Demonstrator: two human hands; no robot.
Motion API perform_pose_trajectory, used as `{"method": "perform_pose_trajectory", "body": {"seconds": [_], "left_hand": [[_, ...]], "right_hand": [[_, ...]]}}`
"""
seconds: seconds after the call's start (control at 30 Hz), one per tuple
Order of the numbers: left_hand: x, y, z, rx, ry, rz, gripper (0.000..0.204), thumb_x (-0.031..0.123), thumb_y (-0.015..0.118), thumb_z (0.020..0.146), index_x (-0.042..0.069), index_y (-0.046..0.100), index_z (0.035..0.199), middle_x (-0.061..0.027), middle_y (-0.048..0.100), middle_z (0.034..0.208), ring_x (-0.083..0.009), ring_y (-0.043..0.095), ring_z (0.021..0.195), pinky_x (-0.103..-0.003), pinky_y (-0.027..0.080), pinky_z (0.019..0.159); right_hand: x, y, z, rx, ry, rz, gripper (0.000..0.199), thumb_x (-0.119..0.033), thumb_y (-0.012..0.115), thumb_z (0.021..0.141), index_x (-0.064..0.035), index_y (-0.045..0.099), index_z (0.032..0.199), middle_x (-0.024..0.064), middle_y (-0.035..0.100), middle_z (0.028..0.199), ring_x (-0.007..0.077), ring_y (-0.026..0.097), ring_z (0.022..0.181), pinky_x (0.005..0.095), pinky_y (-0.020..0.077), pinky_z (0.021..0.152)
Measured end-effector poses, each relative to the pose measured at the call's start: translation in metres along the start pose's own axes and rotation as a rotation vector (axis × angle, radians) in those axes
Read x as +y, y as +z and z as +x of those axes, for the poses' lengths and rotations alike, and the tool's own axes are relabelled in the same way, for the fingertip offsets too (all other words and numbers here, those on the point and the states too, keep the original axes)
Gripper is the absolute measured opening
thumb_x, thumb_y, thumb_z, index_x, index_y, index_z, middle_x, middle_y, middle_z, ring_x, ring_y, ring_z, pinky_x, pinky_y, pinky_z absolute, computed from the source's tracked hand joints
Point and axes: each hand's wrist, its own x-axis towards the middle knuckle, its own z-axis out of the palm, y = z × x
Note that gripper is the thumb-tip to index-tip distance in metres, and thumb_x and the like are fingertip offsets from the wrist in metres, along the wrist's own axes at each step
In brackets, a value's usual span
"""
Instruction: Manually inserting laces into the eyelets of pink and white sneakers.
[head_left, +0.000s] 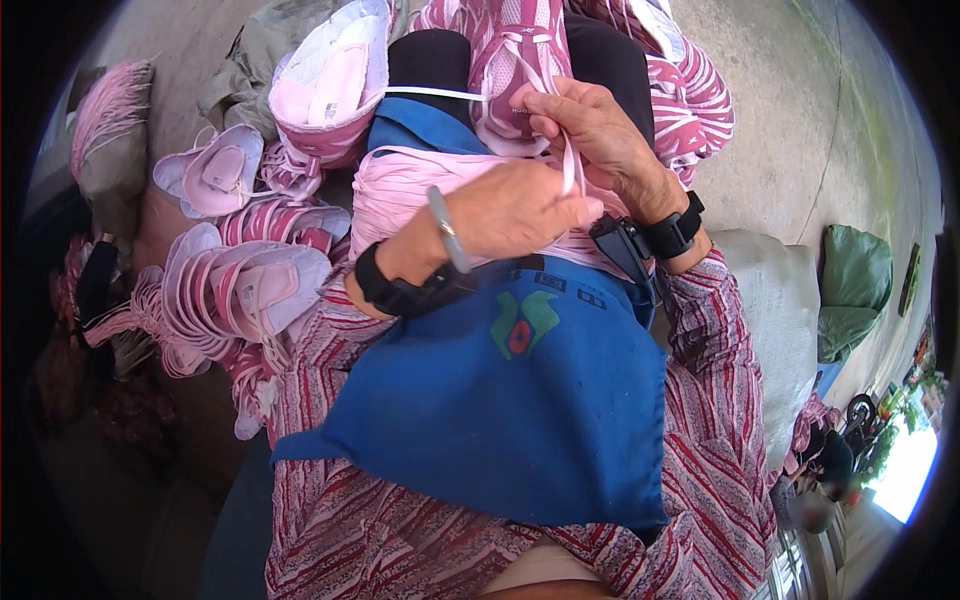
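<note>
A dark pink and white shoe upper (500, 75) lies between my knees, its tongue toward me. A pale pink shoelace (571, 165) runs from its eyelets down between my hands. My right hand (600, 135) is closed beside the upper, pinching the lace between thumb and fingers. Lower and to the left, my left hand (530, 210) is closed on the lower stretch of that lace, its fingertips partly hidden. Under my wrists, a thick bundle of pink laces (400, 190) lies across my lap above a blue apron (480, 400).
A pink upper with a pale lining (335, 85) rests by my left knee, with stacked uppers (240, 285) below it. More striped uppers (690, 105) sit beyond my right knee. A pale sack (755, 320) and a green covered object (855, 280) stand at right.
</note>
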Motion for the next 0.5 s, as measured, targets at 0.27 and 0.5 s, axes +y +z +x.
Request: {"method": "perform_pose_trajectory", "body": {"seconds": [0.27,0.5], "left_hand": [[-0.081,-0.069,0.060,0.805,-0.087,0.287,0.018,0.017,0.058,0.088,0.004,0.056,0.100,-0.0191,0.062,0.082,-0.0383,0.061,0.082,-0.046,0.048,0.075],[-0.127,-0.091,0.073,0.609,0.029,0.449,0.016,0.019,0.052,0.091,0.004,0.053,0.097,-0.0205,0.061,0.085,-0.0384,0.061,0.080,-0.044,0.049,0.072]], "right_hand": [[0.001,-0.011,-0.001,-0.025,-0.115,-0.021,0.028,-0.023,0.054,0.098,0.0009,0.068,0.098,-0.0039,0.054,0.065,0.0028,0.046,0.059,0.0170,0.0380,0.053],[-0.014,-0.017,-0.017,-0.014,-0.088,0.178,0.027,-0.021,0.051,0.098,0.0014,0.066,0.101,-0.0077,0.040,0.059,0.0022,0.035,0.052,0.0184,0.0325,0.047]]}}
